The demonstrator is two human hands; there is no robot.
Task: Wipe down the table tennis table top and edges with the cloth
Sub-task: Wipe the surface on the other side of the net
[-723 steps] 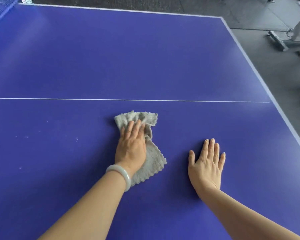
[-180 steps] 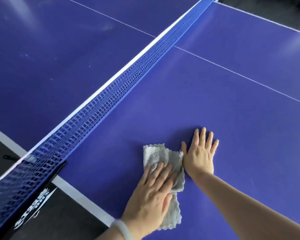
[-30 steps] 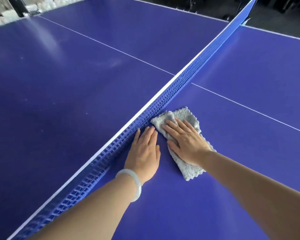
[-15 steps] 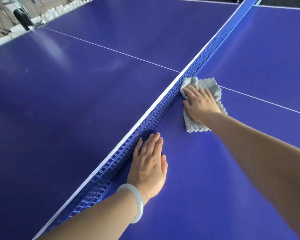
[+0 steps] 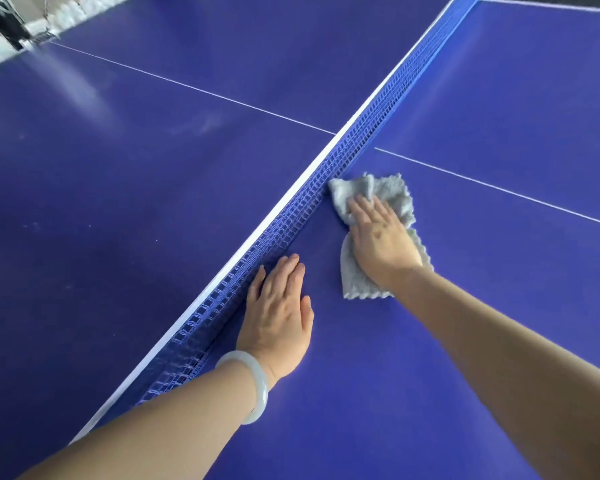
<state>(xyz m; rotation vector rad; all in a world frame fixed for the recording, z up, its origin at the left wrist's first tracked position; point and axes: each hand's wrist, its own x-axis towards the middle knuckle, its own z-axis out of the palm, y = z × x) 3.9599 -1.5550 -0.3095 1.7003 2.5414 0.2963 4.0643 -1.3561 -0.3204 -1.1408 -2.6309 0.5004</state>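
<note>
Right grip (image 5: 378, 244) covers the middle of the cloth (image 5: 392, 192), the net (image 5: 361, 147) disappears behind the left forearm (image 5: 174, 427) and exits the top edge, table (image 5: 118, 202) cropped left, right and bottom, dark object (image 5: 6, 24) top-left too blurred to identify.

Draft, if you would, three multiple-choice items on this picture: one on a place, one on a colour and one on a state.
1. Where does the cloth lie?
A. On the floor
B. On the table, beside the net
C. Draped over the net

2. What colour is the bracelet?
A. Milky white
B. Red
C. Black

3. How does the left hand lie?
A. Clenched in a fist
B. Pinching the cloth
C. Flat on the table, fingers straight

Answers:
1 B: the right hand presses it onto the blue top next to the net.
2 A: the ring on the wrist looks pale and milky.
3 C: its palm rests on the surface and holds nothing.
</note>
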